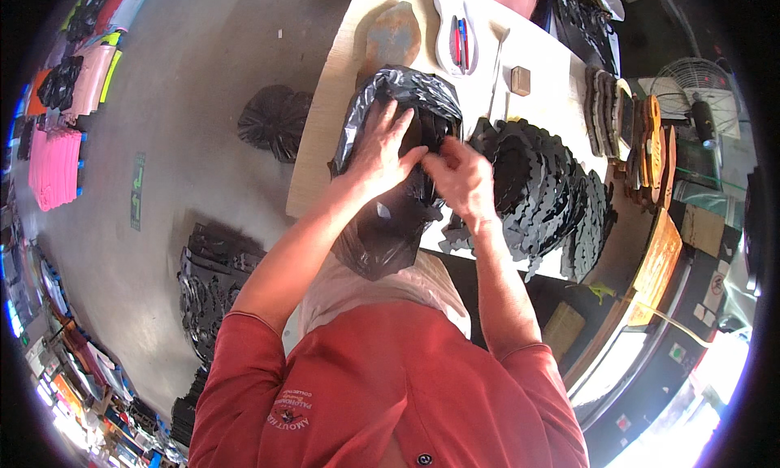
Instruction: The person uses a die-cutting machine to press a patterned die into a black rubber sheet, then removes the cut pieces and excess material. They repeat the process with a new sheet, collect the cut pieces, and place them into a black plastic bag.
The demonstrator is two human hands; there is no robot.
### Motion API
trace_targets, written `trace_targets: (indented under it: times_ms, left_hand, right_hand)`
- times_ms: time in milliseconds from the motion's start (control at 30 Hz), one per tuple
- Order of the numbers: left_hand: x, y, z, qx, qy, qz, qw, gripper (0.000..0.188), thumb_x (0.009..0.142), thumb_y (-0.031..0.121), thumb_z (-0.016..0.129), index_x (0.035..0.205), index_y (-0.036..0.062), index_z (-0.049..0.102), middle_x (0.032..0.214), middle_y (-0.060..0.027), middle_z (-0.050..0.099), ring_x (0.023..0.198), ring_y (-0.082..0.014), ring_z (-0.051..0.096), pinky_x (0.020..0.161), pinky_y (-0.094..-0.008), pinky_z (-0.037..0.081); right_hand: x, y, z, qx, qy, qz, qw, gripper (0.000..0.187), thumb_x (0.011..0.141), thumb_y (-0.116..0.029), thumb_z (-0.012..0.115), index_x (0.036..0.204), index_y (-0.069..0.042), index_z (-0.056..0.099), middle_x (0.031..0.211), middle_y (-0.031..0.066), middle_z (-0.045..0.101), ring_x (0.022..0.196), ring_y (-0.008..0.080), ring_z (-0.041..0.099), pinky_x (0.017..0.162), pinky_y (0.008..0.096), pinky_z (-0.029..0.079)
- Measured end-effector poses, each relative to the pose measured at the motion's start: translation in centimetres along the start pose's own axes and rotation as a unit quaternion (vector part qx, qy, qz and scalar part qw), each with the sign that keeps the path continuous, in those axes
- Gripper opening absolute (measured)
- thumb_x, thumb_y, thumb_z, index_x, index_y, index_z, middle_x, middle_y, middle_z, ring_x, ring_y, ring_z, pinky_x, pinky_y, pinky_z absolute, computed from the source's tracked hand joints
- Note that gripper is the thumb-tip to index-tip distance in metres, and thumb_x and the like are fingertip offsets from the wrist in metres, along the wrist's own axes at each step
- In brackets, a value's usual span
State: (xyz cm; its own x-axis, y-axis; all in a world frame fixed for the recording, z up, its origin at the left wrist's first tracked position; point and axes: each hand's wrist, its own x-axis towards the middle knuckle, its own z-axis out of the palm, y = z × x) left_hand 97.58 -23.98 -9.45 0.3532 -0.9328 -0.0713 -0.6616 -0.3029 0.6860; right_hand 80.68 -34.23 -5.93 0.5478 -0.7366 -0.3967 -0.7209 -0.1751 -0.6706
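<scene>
Left hand (pixel 380 147) and right hand (pixel 460 175) gripped crinkled black plastic bag (pixel 390 216) at workbench (pixel 325 135) near edge; mouth best held wide beside black toothed cut-outs (pixel 536 192).

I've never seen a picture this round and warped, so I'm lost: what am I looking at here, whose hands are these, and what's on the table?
The camera sits on a person's head and looks down, so its wide lens bends the edges. The red shirt at the bottom is theirs. Both hands work at a black plastic bag on a pale table: the left hand grips its opening, the right hand reaches in beside it. To the right lies a heap of flat black cutout pieces. Farther back sits a white tray with pens.
</scene>
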Motion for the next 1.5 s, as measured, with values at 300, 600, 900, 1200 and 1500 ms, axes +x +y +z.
trace_targets:
  times_ms: [300,600,900,1200,1500]
  left_hand:
    - [0.0,2.1,3.2,0.176,0.025,0.075,0.981,0.094,0.086,0.039,0.082,0.165,0.0241,0.034,0.171,-0.0281,0.017,0.157,-0.0561,0.006,0.122,-0.0750,0.011]
    - [1.0,1.1,4.1,0.229,-0.055,0.014,0.972,0.074,0.094,0.029,0.073,0.162,0.0254,0.043,0.174,-0.0231,0.009,0.158,-0.0568,0.004,0.119,-0.0700,0.029]
    - [0.4,2.6,3.4,0.249,0.033,0.123,0.960,0.063,0.095,0.018,0.062,0.157,0.0184,0.050,0.169,-0.0260,0.027,0.156,-0.0549,0.018,0.123,-0.0731,0.015]
    - [0.4,0.9,3.5,0.291,-0.103,0.105,0.946,0.070,0.095,0.030,0.068,0.161,0.0239,0.044,0.171,-0.0191,0.025,0.160,-0.0449,0.013,0.125,-0.0723,0.008]
    - [-0.8,5.9,-1.2,0.150,-0.073,0.104,0.981,0.066,0.092,0.008,0.062,0.156,0.0080,0.047,0.159,-0.0282,0.045,0.150,-0.0455,0.039,0.125,-0.0573,0.029]
  right_hand:
    - [7.5,4.0,3.3,-0.042,0.181,-0.092,0.978,0.029,0.101,-0.029,0.062,0.110,-0.003,0.068,0.100,0.0247,0.066,0.090,0.0430,0.067,0.079,0.0493,0.054]
    - [4.6,1.9,-1.3,0.089,0.303,-0.091,0.944,0.047,0.108,-0.031,0.061,0.079,0.005,0.058,0.058,0.0127,0.048,0.056,0.0198,0.042,0.055,0.0403,0.040]
    - [3.6,0.6,-1.8,0.045,0.318,-0.154,0.935,0.038,0.105,-0.027,0.063,0.085,0.004,0.065,0.064,0.0169,0.056,0.060,0.0193,0.050,0.060,0.0386,0.045]
    - [4.6,0.6,-1.3,0.121,0.290,-0.102,0.944,0.038,0.099,-0.033,0.071,0.089,0.003,0.069,0.073,0.0254,0.067,0.068,0.0395,0.068,0.065,0.0452,0.053]
    - [-4.2,4.5,-1.4,0.161,0.261,-0.150,0.940,0.057,0.091,-0.031,0.083,0.131,0.005,0.064,0.097,0.0152,0.068,0.090,0.0260,0.071,0.082,0.0361,0.058]
